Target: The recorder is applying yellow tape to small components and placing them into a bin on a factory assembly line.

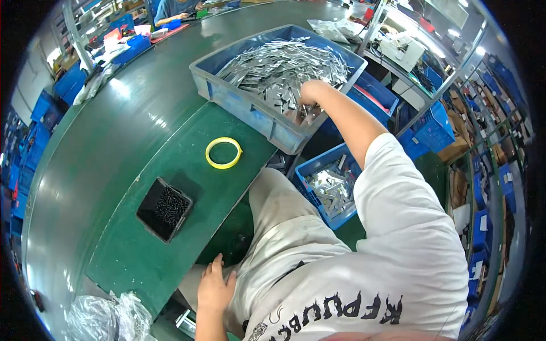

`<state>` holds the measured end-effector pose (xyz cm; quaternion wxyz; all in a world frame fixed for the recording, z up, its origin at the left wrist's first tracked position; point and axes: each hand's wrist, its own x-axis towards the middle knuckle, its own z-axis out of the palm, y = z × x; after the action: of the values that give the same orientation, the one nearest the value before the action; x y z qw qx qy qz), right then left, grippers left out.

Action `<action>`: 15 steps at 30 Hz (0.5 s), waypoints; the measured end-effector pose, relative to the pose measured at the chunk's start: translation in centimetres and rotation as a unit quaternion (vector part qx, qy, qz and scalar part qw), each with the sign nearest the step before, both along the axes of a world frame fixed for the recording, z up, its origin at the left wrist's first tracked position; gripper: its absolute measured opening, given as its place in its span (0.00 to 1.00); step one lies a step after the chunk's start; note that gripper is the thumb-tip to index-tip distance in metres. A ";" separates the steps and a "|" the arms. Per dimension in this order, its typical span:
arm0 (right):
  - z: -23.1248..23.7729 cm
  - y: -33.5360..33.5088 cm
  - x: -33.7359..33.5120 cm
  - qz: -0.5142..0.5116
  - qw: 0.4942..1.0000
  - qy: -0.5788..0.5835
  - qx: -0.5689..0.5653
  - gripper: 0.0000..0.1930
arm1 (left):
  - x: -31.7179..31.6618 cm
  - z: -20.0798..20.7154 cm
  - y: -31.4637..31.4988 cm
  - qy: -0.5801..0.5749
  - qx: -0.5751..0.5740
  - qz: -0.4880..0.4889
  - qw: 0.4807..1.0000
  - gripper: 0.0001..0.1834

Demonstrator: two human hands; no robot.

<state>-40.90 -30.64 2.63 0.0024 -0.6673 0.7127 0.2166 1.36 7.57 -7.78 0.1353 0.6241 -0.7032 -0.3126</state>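
Observation:
A large blue-grey plastic crate (pixel 239 92) stands on the far right of the table, heaped with thin silvery metal strips (pixel 273 71). Reaching over its near right side, my right hand (pixel 313 94) is bent down among the strips. Its fingers are hidden behind the back of the hand, so any strip in them does not show. My left hand (pixel 216 287) rests by my thigh below the table's edge, fingers stretched and thumb apart, holding nothing.
On the green table (pixel 187 136) lie a yellow tape roll (pixel 223 153) and a black bin (pixel 164 210) of small dark screws. Clear plastic bags (pixel 108 318) sit at the near left. Below the crate, a blue basket (pixel 333 187) holds metal pieces. A co-worker (pixel 176 10) sits across.

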 end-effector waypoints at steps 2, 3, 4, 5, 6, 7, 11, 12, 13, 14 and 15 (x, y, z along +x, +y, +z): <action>-0.6 0.7 -0.1 0.018 0.998 -0.035 -0.040 0.19 | 0.1 -0.5 -0.2 -0.006 -0.004 -0.002 1.000 0.32; -0.8 1.2 0.1 0.032 0.994 -0.072 -0.080 0.20 | 0.2 -0.8 -0.1 -0.011 -0.003 -0.013 1.000 0.32; -0.8 1.3 0.3 0.027 0.988 -0.109 -0.105 0.20 | 0.4 -1.0 0.1 -0.017 -0.001 -0.022 1.000 0.31; -0.9 1.4 -0.3 0.030 0.988 -0.111 -0.101 0.20 | 0.2 -0.8 0.3 -0.018 0.003 -0.019 1.000 0.31; -0.8 1.2 -1.0 0.043 0.983 -0.113 -0.136 0.18 | -0.2 -0.5 0.1 -0.020 0.013 -0.017 1.000 0.30; -1.1 1.1 -1.5 0.057 0.977 -0.116 -0.170 0.17 | -0.4 -0.2 0.1 -0.023 0.023 -0.014 0.999 0.28; 2.2 2.4 -0.1 0.103 0.948 -0.128 -0.273 0.11 | -0.5 -0.2 0.5 -0.030 0.017 -0.026 0.999 0.27; 2.8 2.9 0.1 0.159 0.918 -0.132 -0.339 0.09 | -0.6 -0.2 0.6 -0.027 0.018 -0.025 0.999 0.26; 3.3 3.5 0.4 0.213 0.880 -0.134 -0.402 0.08 | -0.4 -0.2 0.6 -0.025 0.021 -0.015 0.999 0.26; 4.6 4.5 1.5 0.236 0.863 -0.118 -0.430 0.07 | -0.4 -0.3 0.6 -0.036 0.012 -0.029 0.999 0.27; 6.1 5.8 2.6 0.259 0.845 -0.103 -0.456 0.07 | -0.4 -0.3 0.6 -0.048 0.003 -0.043 0.998 0.27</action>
<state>-38.35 -24.89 8.69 -0.2852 -0.7716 0.5284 -0.2099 1.00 8.16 -8.10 0.0859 0.6077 -0.7343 -0.2900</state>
